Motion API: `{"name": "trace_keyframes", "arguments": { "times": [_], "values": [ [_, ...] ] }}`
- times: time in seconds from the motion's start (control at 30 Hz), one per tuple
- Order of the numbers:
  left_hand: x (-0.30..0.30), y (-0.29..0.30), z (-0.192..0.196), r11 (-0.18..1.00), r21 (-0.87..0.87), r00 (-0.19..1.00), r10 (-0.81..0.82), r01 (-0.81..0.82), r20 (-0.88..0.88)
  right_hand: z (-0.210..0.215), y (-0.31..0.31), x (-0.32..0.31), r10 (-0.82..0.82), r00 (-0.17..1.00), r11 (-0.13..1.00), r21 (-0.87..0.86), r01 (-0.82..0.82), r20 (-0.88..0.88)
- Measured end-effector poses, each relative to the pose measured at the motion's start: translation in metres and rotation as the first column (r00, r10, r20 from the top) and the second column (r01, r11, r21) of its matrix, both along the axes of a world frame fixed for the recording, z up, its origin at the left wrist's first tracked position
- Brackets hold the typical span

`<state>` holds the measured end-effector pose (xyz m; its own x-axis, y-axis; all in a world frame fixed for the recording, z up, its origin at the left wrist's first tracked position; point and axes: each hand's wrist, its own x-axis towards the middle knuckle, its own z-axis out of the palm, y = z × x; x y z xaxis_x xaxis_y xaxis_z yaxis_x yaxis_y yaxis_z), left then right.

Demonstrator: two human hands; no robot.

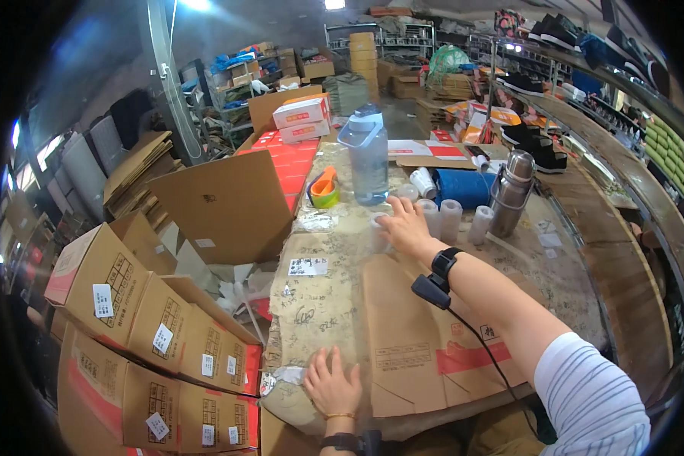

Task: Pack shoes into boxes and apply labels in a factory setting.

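Note:
My right hand [409, 229] stretches over the table, its fingers curled at the top of a translucent white roll [378, 234] that stands upright. Several similar rolls stand just right of it, one of them [450, 220] beside a steel thermos [513, 194] with a handle. A large clear blue water bottle [367, 163] rises just beyond my fingers. At the near left edge of the table, my left hand [334, 386] lies palm down with fingers spread, holding nothing. A flattened brown carton [410, 342] lies under my right forearm.
Stacked brown shoe-size cartons [167, 327] stand against the table's left side, beside an open carton [224, 197] with a raised flap. An orange-and-green tape dispenser [324, 188] and a blue roll [463, 188] sit farther back. Shelves with black shoes [536, 144] line the right.

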<state>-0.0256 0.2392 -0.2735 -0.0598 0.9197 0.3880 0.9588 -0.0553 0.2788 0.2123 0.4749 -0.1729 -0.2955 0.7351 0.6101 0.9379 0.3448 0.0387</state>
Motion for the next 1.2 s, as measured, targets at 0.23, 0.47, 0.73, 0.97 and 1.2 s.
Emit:
{"name": "trace_keyframes", "arguments": {
  "times": [0.23,0.47,0.73,0.97,1.2],
  "values": [
    [0.001,-0.002,0.005,1.000,0.006,1.000,-0.026,0.025,0.018,-0.013,0.019,0.000,-0.127,0.992,0.990,-0.060,0.126,-0.004],
    [0.003,-0.001,0.009,0.999,-0.033,0.999,-0.016,0.017,0.028,0.002,-0.028,0.030,-0.079,0.988,0.997,-0.012,0.078,-0.133],
    [0.005,0.000,-0.006,0.972,0.220,0.993,-0.061,0.082,-0.098,-0.024,-0.249,0.206,-0.230,0.890,0.963,-0.222,0.150,-0.394],
    [0.000,-0.026,0.012,0.921,0.210,0.933,-0.351,0.327,0.086,-0.095,-0.433,0.255,-0.442,0.686,0.891,-0.371,0.262,-0.578],
    [0.020,-0.053,-0.035,0.855,0.252,0.618,-0.505,0.453,0.602,-0.123,-0.424,0.213,-0.217,0.801,0.940,-0.341,0.017,-0.558]
  ]
}}
